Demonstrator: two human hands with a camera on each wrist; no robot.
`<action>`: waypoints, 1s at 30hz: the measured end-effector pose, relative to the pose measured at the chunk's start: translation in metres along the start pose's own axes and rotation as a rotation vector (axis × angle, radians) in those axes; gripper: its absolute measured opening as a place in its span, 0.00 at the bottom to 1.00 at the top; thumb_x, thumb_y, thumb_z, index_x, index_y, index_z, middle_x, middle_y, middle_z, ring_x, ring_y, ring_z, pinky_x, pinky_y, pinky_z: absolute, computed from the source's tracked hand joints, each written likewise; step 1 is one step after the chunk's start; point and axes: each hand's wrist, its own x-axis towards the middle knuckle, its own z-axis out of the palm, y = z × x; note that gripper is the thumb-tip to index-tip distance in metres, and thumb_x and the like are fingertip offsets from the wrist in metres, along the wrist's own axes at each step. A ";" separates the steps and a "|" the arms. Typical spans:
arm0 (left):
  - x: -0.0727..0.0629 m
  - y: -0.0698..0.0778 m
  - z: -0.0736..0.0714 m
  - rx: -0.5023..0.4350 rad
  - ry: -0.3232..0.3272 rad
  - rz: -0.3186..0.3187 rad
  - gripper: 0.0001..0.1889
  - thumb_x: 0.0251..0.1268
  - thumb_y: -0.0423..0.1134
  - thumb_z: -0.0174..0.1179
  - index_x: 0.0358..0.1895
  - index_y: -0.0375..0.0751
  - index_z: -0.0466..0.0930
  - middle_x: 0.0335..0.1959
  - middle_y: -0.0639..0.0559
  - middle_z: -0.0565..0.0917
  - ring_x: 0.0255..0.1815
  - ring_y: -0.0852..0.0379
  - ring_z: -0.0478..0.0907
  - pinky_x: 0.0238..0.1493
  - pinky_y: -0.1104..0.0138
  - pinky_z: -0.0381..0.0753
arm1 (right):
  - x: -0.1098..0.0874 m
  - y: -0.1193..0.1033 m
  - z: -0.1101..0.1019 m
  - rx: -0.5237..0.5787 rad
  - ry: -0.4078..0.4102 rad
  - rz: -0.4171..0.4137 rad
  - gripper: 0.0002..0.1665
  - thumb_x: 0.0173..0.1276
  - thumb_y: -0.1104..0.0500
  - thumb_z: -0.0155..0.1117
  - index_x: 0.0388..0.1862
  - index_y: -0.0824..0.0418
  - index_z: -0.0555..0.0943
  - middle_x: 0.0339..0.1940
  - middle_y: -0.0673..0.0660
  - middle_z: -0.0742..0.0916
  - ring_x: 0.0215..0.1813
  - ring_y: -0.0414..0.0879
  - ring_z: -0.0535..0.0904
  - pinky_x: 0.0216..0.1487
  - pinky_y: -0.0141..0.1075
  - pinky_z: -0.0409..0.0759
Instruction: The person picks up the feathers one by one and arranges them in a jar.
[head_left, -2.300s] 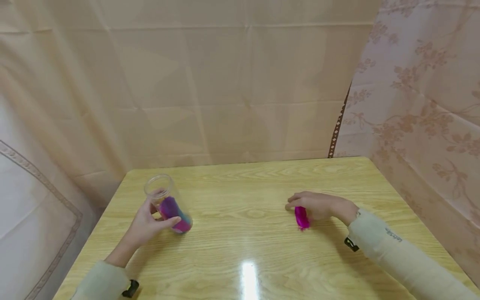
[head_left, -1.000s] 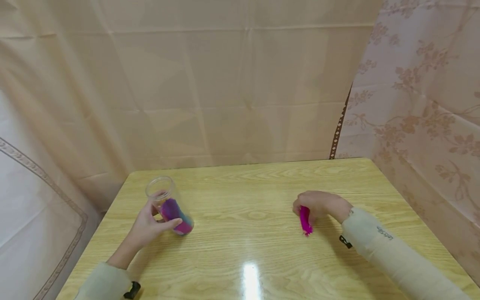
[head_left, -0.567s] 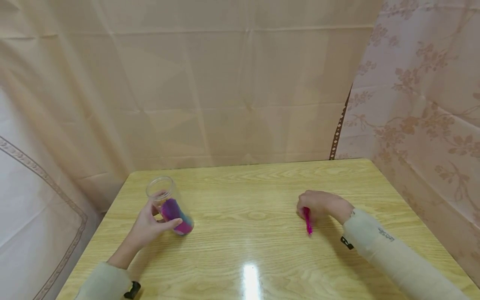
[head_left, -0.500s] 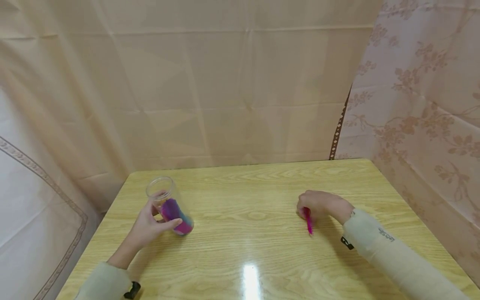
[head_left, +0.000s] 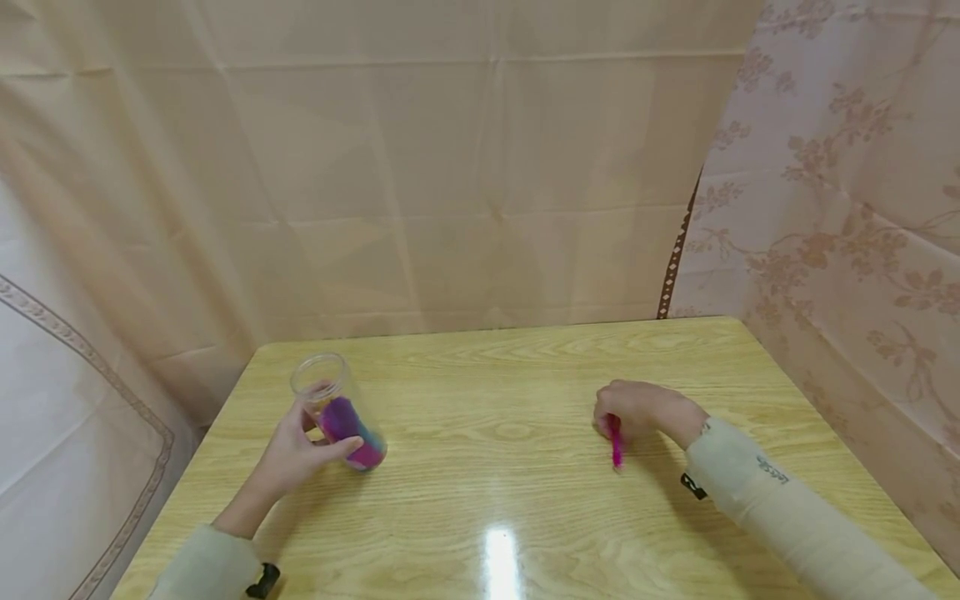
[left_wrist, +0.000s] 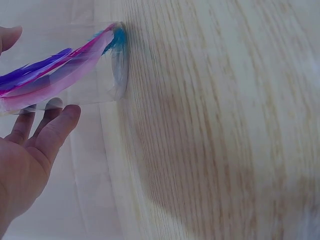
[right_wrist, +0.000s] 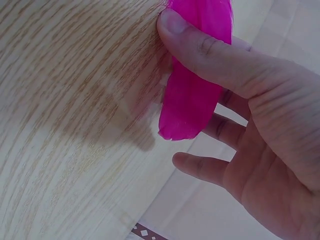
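On the left, my left hand (head_left: 288,450) grips a clear cylindrical jar (head_left: 369,417), thumb on one side and fingers on the other. The jar's mouth is uncovered, and its base is right at the tabletop. Inside lean several feathers (left_wrist: 60,70) in purple, pink and blue. On the right, my right hand (head_left: 637,408) pinches a magenta feather (right_wrist: 190,105) between thumb and fingers, close over the table. In the right wrist view the thumb lies across the feather, one end of which points toward the palm; the little finger is held away from it.
The wood-grain table (head_left: 480,400) stretches between the hands, with a bright light reflection near its front. Beige cloth (head_left: 450,192) hangs behind it, and a flower-patterned cloth (head_left: 847,242) hangs on the right.
My right hand has shifted slightly right and its fingers have closed in on the magenta feather, which has turned from broad side to narrow in the head view. Left hand and jar stay nearly still.
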 end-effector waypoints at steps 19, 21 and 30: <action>0.001 0.001 0.000 0.005 -0.003 -0.004 0.48 0.57 0.34 0.76 0.77 0.39 0.55 0.60 0.34 0.74 0.49 0.42 0.76 0.43 0.61 0.87 | -0.002 0.004 -0.002 -0.013 -0.004 0.069 0.15 0.49 0.60 0.85 0.22 0.47 0.84 0.26 0.38 0.81 0.31 0.35 0.73 0.38 0.35 0.78; 0.002 0.001 0.000 0.000 -0.003 -0.009 0.48 0.57 0.34 0.76 0.77 0.39 0.54 0.59 0.34 0.74 0.49 0.41 0.76 0.43 0.61 0.87 | -0.003 0.007 -0.002 0.013 0.005 0.049 0.14 0.49 0.61 0.85 0.22 0.49 0.84 0.27 0.39 0.81 0.31 0.35 0.73 0.38 0.34 0.77; 0.003 -0.001 -0.001 -0.007 -0.009 -0.012 0.48 0.57 0.34 0.76 0.77 0.38 0.54 0.57 0.34 0.75 0.48 0.42 0.76 0.43 0.60 0.87 | 0.000 0.013 -0.005 0.190 0.084 -0.143 0.12 0.58 0.55 0.80 0.22 0.53 0.84 0.26 0.41 0.78 0.31 0.34 0.69 0.33 0.31 0.71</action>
